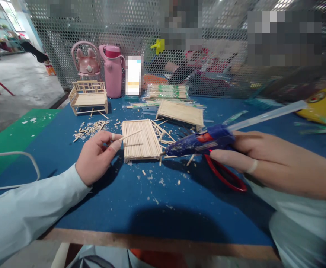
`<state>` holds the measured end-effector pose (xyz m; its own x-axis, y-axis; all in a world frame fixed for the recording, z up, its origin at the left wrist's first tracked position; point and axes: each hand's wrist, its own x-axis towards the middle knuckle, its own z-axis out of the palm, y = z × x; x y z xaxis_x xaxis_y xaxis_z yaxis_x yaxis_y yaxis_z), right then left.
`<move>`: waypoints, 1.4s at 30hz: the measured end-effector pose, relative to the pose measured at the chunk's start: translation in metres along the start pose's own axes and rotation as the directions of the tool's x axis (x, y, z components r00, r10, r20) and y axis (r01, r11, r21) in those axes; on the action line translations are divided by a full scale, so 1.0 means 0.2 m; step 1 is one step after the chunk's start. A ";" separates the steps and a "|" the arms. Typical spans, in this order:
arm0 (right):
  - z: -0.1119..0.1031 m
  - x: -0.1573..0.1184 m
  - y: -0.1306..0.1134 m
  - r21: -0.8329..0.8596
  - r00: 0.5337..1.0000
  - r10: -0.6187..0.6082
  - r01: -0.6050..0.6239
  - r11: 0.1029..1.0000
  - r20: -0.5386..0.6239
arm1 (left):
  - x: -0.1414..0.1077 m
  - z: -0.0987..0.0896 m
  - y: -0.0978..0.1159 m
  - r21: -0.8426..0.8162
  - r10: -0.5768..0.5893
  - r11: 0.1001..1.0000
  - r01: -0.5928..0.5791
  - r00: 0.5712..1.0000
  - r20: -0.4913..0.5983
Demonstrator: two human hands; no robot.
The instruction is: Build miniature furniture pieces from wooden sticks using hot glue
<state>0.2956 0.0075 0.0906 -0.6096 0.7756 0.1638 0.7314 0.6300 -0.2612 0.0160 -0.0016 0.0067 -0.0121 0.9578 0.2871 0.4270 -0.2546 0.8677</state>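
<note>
Between thumb and fingers, my left hand [97,158] pinches a short thin wooden stick [132,134], which points right over a small slatted wooden panel [140,143]. The panel lies on the blue table [109,208], with low supports under its front edge. My right hand [241,152] is wrapped round a blue glue gun [202,140] with a long clear glue stick out of its back. The gun's nozzle is at the panel's front right corner; whether it touches cannot be told. Both hands have light bands on a finger or thumb.
Behind stand a miniature wooden bench [89,98], a second slatted panel [181,112], a pink bottle [113,72], a phone [134,76] and bundled sticks [167,91]. Red-handled scissors [227,176] lie below the gun. Cut stick pieces [92,129] are scattered left; a white cable [26,153] curves at far left.
</note>
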 end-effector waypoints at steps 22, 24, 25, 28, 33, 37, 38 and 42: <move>0.19 0.21 0.35 -0.304 0.837 0.415 -0.523 0.796 -0.356 | -0.04 0.09 0.04 0.418 0.424 0.784 -0.460 0.887 0.181; 0.22 0.23 0.38 -0.378 0.872 0.384 -0.480 0.792 -0.304 | -0.03 0.09 0.03 0.437 0.419 0.778 -0.452 0.891 0.177; 0.24 0.24 0.39 -0.396 0.877 0.383 -0.474 0.786 -0.290 | -0.03 0.09 0.03 0.442 0.420 0.776 -0.450 0.891 0.171; 0.27 0.25 0.42 -0.420 0.874 0.382 -0.481 0.769 -0.301 | -0.04 0.10 0.02 0.449 0.426 0.771 -0.451 0.890 0.161; 0.26 0.24 0.43 -0.448 0.880 0.339 -0.464 0.764 -0.333 | -0.04 0.09 0.03 0.431 0.412 0.785 -0.445 0.895 0.172; 0.21 0.21 0.32 -0.426 0.870 0.228 -0.423 0.800 -0.436 | -0.04 0.09 0.03 0.425 0.375 0.800 -0.423 0.906 0.196; 0.20 0.19 0.27 -0.411 0.867 0.168 -0.382 0.828 -0.469 | -0.04 0.09 0.03 0.425 0.367 0.803 -0.418 0.909 0.199; 0.24 0.12 0.02 -0.321 0.889 -0.248 0.123 0.939 -0.386 | -0.04 0.09 0.03 0.434 0.366 0.796 -0.422 0.907 0.209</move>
<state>0.2684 0.0268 0.0480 -0.6049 0.5481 0.5776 0.7102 0.6995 0.0800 0.0354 -0.0082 0.0017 0.3342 0.8030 0.4934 0.7377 -0.5487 0.3933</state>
